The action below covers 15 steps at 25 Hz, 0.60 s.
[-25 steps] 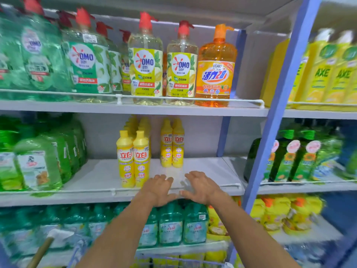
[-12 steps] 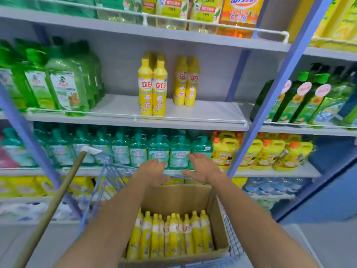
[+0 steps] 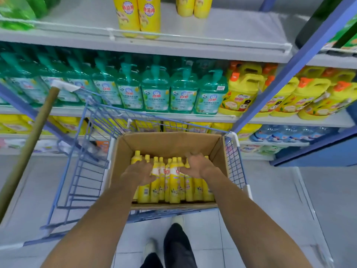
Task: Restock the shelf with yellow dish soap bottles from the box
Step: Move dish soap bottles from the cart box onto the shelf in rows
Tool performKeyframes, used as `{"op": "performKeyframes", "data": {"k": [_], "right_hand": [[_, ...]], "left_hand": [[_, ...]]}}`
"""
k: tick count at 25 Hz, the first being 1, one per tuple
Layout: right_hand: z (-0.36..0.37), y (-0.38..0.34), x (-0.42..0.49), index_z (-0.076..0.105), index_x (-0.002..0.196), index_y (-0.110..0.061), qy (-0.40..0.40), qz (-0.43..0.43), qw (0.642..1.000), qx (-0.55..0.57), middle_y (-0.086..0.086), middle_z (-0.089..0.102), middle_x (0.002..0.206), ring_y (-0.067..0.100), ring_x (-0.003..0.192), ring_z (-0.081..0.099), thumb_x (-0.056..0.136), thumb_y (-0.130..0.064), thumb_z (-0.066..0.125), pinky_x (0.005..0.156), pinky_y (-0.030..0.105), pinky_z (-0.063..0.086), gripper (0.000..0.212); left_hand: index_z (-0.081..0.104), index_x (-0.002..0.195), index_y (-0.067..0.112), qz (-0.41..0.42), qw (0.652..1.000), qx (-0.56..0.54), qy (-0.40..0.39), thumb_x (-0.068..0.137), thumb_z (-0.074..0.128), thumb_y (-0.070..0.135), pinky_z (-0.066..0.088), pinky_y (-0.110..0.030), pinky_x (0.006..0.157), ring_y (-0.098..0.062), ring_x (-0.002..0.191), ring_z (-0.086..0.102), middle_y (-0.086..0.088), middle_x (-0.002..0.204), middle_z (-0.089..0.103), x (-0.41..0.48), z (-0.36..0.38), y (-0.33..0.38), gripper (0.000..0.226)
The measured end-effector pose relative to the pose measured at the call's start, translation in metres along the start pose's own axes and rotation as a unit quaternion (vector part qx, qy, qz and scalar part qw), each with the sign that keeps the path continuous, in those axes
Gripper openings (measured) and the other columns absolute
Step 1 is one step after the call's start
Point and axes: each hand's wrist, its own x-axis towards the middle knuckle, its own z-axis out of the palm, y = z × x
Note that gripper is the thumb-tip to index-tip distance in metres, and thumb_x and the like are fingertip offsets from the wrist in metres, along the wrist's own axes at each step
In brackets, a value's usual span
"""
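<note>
Both hands were down in the cardboard box, on the yellow dish soap bottles packed against its near wall. The left hand and the right hand had fingers bent over the bottle necks; whether either gripped one could not be told. The box sat in a blue wire cart, with a wooden handle leaning at its left. Above, the shelf held four yellow bottles near its front edge, behind a thin rail.
</note>
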Motion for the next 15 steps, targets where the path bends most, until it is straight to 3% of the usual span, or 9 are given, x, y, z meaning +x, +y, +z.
{"op": "performKeyframes", "data": {"k": [7, 12, 15], "right_hand": [[-0.001, 0.025, 0.065, 0.049, 0.132, -0.010, -0.049, -0.010, 0.999, -0.001, 0.015, 0.050, 0.137, 0.037, 0.131, 0.042, 0.094, -0.061, 0.054, 0.098, 0.048, 0.047, 0.063], [0.028, 0.030, 0.103, 0.030, 0.154, -0.012, -0.061, -0.020, 0.998, 0.006, 0.014, 0.042, 0.150, 0.037, 0.137, 0.041, 0.097, -0.060, 0.050, 0.100, 0.045, 0.044, 0.077], [0.063, 0.038, 0.126, 0.034, 0.151, -0.010, -0.083, 0.000, 0.997, 0.001, 0.014, 0.039, 0.151, 0.036, 0.135, 0.043, 0.096, -0.063, 0.049, 0.099, 0.046, 0.047, 0.077]], "left_hand": [[0.038, 0.144, 0.012, -0.029, 0.999, -0.028, -0.008, 0.097, 0.049, 0.053, 0.047, -0.043, 0.094, -0.034, 0.124, 0.050, -0.015, 0.137, 0.049, 0.044, -0.002, -0.009, 0.063], [0.031, 0.150, 0.016, -0.072, 0.996, -0.059, -0.017, 0.096, 0.050, 0.053, 0.046, -0.045, 0.099, -0.034, 0.130, 0.048, -0.015, 0.144, 0.044, 0.080, 0.011, -0.045, 0.068], [0.038, 0.146, 0.014, -0.064, 0.995, -0.071, -0.024, 0.096, 0.052, 0.053, 0.046, -0.045, 0.100, -0.035, 0.127, 0.050, -0.015, 0.141, 0.048, 0.115, 0.025, -0.055, 0.065]]}}
